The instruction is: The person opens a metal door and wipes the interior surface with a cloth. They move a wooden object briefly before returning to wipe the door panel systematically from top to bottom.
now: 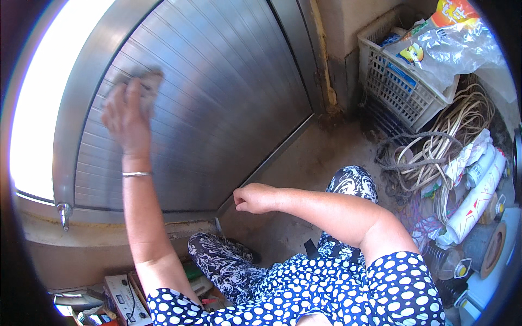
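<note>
My left hand [126, 117] is raised against a ribbed silver metal door panel [217, 98], its fingers spread over a greyish cloth [151, 89]. Motion blurs both the cloth and the fingertips, and part of the cloth is hidden behind the hand. A thin silver bangle [137, 174] circles that wrist. My right hand [253, 198] is closed in a loose fist near the panel's lower corner, with nothing visible in it.
On the right stands a white plastic crate [399, 87] with clear plastic packaging [454, 46] on top. Coiled cable [435, 146], a white tube [476, 201] and bottles crowd that side. A white power strip [126, 301] and small items lie at lower left.
</note>
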Motion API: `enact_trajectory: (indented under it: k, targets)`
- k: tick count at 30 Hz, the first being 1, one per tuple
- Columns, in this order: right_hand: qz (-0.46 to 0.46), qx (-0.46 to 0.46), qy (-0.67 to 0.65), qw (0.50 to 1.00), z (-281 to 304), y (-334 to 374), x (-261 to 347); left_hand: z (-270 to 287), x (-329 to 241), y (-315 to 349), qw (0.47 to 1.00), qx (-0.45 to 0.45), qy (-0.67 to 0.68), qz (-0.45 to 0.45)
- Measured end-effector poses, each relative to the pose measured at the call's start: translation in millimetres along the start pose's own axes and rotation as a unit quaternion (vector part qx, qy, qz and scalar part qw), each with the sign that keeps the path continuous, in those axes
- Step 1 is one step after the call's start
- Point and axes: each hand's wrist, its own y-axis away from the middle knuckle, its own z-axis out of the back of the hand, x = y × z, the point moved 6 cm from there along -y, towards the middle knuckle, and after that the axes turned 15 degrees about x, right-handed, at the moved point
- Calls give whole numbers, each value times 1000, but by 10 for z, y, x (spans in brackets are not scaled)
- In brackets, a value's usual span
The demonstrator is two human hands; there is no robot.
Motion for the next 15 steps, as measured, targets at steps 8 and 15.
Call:
enact_trajectory:
  k: [8, 15]
  targets:
    - [2, 20, 10, 1000, -85, -7, 95, 50, 43, -191, 996, -22, 4, 87]
    - [9, 41, 18, 999, -193, 68, 157, -535, -842, 329, 993, 76, 52, -74]
